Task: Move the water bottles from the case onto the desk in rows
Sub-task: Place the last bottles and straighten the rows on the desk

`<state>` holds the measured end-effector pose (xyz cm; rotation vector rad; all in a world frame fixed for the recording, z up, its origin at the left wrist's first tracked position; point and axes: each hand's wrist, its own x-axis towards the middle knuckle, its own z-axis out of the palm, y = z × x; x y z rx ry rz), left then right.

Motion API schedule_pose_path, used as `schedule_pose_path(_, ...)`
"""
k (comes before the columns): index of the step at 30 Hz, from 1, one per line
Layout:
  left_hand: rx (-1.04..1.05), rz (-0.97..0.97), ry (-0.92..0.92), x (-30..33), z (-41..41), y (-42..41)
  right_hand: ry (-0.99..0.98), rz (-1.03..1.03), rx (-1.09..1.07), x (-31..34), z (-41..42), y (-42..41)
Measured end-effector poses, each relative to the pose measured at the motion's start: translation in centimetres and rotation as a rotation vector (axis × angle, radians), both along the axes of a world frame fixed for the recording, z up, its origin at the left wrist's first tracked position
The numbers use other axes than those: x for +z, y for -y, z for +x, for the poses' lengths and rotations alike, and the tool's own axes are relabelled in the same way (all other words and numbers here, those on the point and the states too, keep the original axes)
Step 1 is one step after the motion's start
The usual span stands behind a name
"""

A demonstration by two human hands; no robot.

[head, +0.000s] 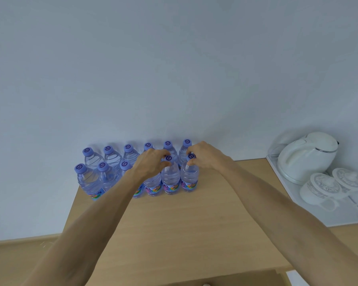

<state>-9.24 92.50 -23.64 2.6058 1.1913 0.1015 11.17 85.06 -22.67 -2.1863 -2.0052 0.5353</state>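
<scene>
1. the left hand (151, 163) holds the neck of one water bottle (170, 176) in the front row, fingers curled by its cap.
2. the right hand (205, 155) pinches the top of the end bottle (189, 176), just beside it.
3. more bottles (112, 157) stand in two rows on the desk (174, 223), left of both hands.
4. a white kettle (307, 155) sits far right of the hands.

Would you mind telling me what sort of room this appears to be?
Probably a hotel room or small office: a light wooden desk against a plain wall, a white electric kettle with lidded cups on a tray, and water bottles in rows.
</scene>
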Motion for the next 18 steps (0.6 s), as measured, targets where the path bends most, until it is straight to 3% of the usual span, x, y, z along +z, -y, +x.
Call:
schedule_pose_path(6,-0.02,0.001,0.007,0.4,-0.2,0.4,-0.006,0.028,0.039,-0.6,0.0,0.3)
schedule_pose_path(13,-0.003,0.066,0.33,1.1,-3.7,2.6,-0.116,0.117,0.025,-1.8,0.2,1.4)
schedule_pose_path(18,0.135,0.07,0.416,1.7,-7.4,5.1,0.012,0.272,0.033,-2.0,-1.5,2.9)
